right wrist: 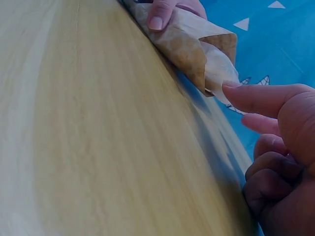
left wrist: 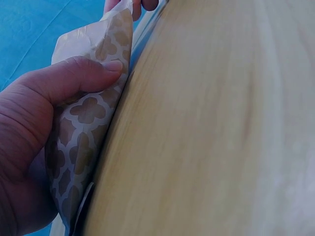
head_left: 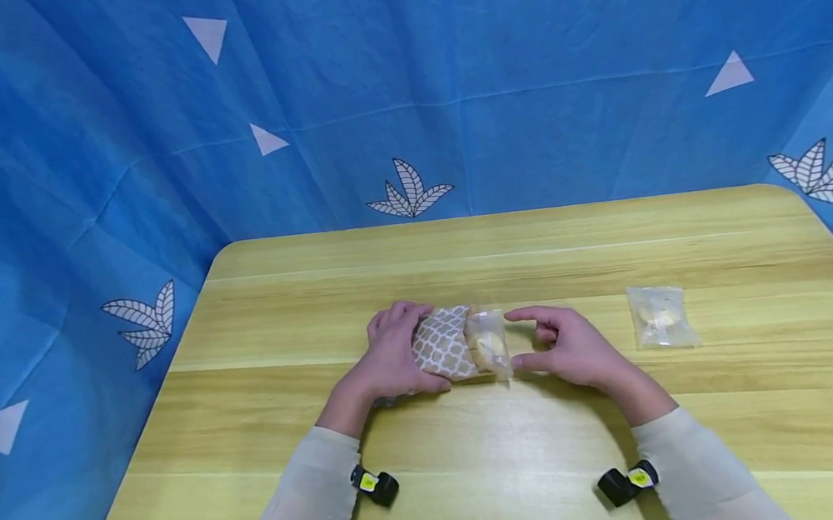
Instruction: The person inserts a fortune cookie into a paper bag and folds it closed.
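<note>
- One quatrefoil-printed paper bag (head_left: 443, 344) sits low at mid-table (head_left: 477, 262), my left hand (head_left: 394, 356) gripping it, thumb nearside, fingers over the far side.
- A clear plastic packet (head_left: 490, 342) juts from its mouth; my right hand (head_left: 579, 346) has thumb and index finger spread at the packet's end, pinching nothing.
- Best, I'd judge: keep the mouth wide, the packet straight.
- Creased thin paper may tear; the crinkly film could snag.

I have the left forearm (head_left: 300, 501) and right forearm (head_left: 703, 467) reaching forward and angled inward, sleeved to near the wrists (head_left: 642, 397). My left grip (head_left: 396, 358) is curved in a hold, thumb (left wrist: 81, 76) on the near side, fingers (head_left: 395, 314) beyond. My right grip (head_left: 572, 350) has thumb and forefinger (head_left: 535, 313) extended, tips apart, other fingers bent in.
</note>
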A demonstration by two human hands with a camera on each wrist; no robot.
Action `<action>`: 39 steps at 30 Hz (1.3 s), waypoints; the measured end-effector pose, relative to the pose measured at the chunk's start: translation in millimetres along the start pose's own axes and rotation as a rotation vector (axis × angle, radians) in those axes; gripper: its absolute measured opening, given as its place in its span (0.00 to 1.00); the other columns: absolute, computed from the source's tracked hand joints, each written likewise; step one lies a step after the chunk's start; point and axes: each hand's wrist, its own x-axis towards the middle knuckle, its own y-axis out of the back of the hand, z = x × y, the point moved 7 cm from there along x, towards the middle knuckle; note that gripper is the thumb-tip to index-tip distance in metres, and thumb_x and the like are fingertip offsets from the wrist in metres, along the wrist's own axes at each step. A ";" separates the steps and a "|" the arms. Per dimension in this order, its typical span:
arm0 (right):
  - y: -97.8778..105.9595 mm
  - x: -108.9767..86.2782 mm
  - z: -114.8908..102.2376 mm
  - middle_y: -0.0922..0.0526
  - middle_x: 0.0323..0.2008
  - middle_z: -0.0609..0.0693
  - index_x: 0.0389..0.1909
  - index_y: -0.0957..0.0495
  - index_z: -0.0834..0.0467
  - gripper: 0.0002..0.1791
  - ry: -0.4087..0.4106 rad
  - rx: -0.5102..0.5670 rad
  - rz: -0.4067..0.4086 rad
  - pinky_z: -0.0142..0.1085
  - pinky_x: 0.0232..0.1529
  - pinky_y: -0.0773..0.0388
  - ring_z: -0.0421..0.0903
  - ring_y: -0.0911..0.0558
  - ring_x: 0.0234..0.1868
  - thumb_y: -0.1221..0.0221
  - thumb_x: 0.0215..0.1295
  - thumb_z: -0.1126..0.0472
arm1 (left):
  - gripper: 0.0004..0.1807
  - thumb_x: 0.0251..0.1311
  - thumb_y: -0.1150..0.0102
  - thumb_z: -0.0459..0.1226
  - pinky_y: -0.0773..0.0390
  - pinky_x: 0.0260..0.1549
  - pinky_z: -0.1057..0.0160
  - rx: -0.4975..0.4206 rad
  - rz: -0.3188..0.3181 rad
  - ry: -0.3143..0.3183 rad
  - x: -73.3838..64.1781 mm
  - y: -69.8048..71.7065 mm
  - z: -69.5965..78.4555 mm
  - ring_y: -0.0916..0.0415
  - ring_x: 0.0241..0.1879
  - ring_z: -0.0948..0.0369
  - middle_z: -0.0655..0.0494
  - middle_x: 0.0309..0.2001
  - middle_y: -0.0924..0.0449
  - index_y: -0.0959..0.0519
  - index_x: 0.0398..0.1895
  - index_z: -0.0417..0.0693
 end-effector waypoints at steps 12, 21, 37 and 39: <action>-10.4 6.9 -4.0 0.43 0.20 0.45 0.61 0.22 0.57 0.31 0.021 0.024 -0.017 0.38 0.33 0.34 0.42 0.41 0.21 0.26 0.55 0.59 | 0.62 0.27 0.16 0.53 0.60 0.67 0.47 -0.010 -0.002 0.009 0.1 -0.3 0.2 0.41 0.63 0.53 0.53 0.61 0.35 0.36 0.72 0.47; -11.1 9.3 -6.9 0.46 0.20 0.45 0.58 0.19 0.53 0.27 0.039 0.069 0.034 0.36 0.27 0.38 0.42 0.43 0.20 0.27 0.56 0.61 | 0.62 0.28 0.16 0.53 0.60 0.67 0.46 -0.004 -0.002 0.006 0.9 0.5 0.6 0.41 0.64 0.53 0.52 0.62 0.36 0.36 0.72 0.47; -16.0 13.1 -6.8 0.47 0.19 0.44 0.62 0.20 0.50 0.31 0.040 0.070 -0.003 0.35 0.24 0.40 0.42 0.43 0.20 0.26 0.56 0.58 | 0.61 0.28 0.16 0.53 0.59 0.67 0.46 0.001 0.009 -0.003 -0.1 -0.2 1.1 0.41 0.63 0.53 0.53 0.62 0.35 0.35 0.71 0.47; -16.7 13.4 -8.0 0.46 0.18 0.44 0.62 0.20 0.50 0.31 0.047 0.063 0.000 0.35 0.25 0.39 0.42 0.42 0.20 0.25 0.55 0.58 | 0.61 0.28 0.16 0.53 0.59 0.67 0.46 0.001 0.012 -0.008 -0.2 -0.1 1.1 0.40 0.63 0.53 0.53 0.61 0.35 0.35 0.71 0.47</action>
